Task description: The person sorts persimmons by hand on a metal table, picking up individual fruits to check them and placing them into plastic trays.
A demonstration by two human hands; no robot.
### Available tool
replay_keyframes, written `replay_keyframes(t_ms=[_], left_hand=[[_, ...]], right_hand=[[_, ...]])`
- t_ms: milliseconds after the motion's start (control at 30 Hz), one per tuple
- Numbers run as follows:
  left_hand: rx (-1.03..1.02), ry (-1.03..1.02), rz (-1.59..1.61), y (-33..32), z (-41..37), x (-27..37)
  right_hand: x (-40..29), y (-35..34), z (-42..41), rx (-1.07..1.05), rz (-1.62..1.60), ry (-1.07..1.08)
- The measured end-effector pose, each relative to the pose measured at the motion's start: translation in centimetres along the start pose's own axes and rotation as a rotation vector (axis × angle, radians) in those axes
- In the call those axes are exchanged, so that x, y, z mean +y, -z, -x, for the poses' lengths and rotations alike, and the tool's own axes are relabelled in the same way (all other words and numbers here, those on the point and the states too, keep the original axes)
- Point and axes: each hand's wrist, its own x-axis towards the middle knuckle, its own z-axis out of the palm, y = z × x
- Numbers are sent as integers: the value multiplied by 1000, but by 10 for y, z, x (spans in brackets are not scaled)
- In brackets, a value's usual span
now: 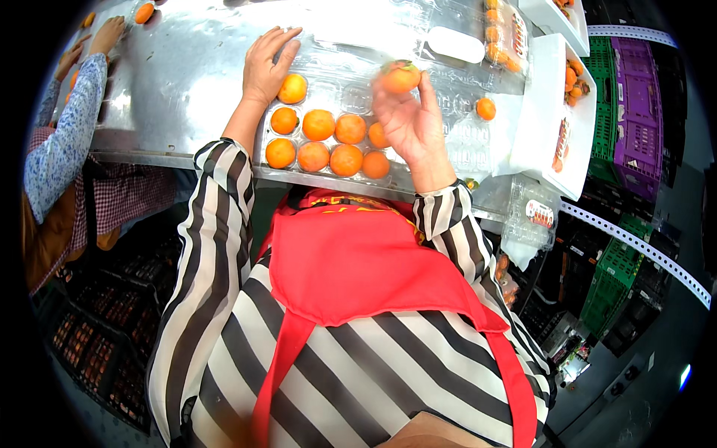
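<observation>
An orange persimmon with a green calyx (401,77) is at the fingertips of my right hand (411,123), slightly blurred. Below that hand is a clear plastic tray (358,101) with moulded cups. Two rows of persimmons (318,124) fill its near side, and a single persimmon (292,88) sits in the back row at the left. My left hand (268,67) lies beside that single fruit at the tray's left edge, thumb spread from the fingers, with nothing in its grasp. My right hand partly covers a fruit at the right end of the tray.
A loose persimmon (485,109) lies right of the tray on clear packaging. Farther right are a white box (549,112), a labelled pack of fruit (506,39) and stacked purple crates (637,112). A co-worker's sleeved arm (73,134) reaches over the metal table (168,106) at left.
</observation>
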Motion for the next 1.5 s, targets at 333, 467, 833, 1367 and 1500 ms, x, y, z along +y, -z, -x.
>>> replay_keyframes(t_ms=[333,467,833,1367,1500], left_hand=[[-1,4,-10,0,0,-1],[-7,18,-1,0,-1,0],[5,7,-2,0,0,-1],[42,-11,11,0,0,5],[60,-29,76,-1,0,2]], right_hand=[[1,-12,17,-34,1449,833],[1,-14,21,-33,1759,941],[6,-8,-2,-24,2130,806],[18,-23,-29,-50,2726,622],[16,-32,-30,-54,2713,547]])
